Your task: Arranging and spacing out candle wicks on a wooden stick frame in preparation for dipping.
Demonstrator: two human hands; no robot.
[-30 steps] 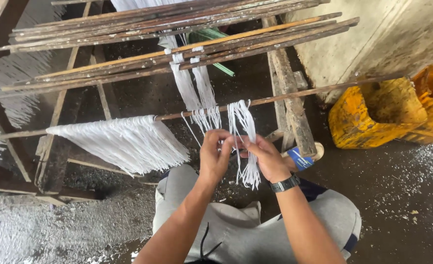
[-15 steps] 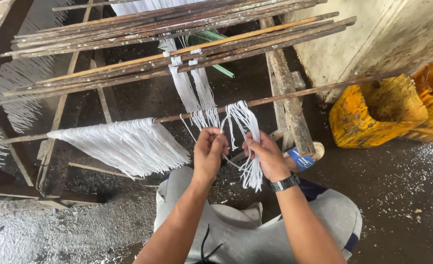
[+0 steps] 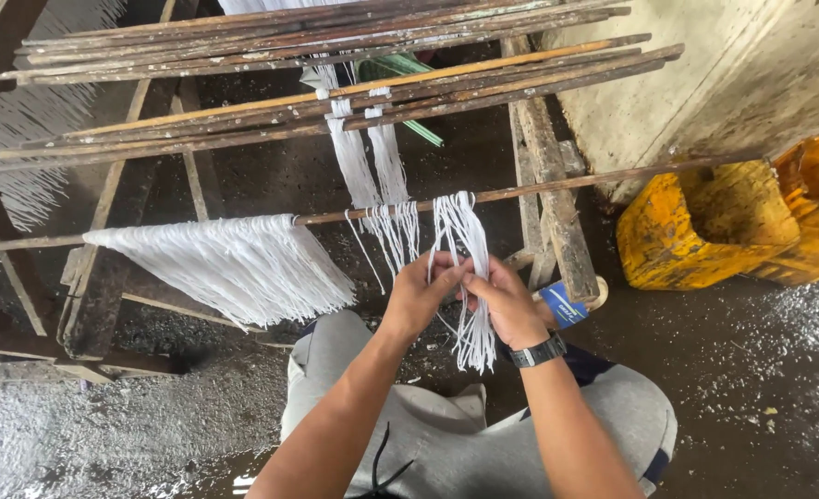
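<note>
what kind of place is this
Probably a small noodle-making or drying workshop. White strands hang over a thin stick, a rough rack of wooden poles stands above a wet, dirty floor, and both hands are sorting the strands.

Soft, even daylight fills the scene, with no hard shadows. The white strands (image 3: 465,268) just above the fingers (image 3: 446,277) are the brightest thing and nearly wash out. Beyond the fingers, under the wooden poles (image 3: 336,83), the ground sinks into deep shade. Well to the right, the wet floor (image 3: 761,370) gives a dull sheen. Focus is sharp at the fingers; the poles bow slightly toward the frame edges.
</note>
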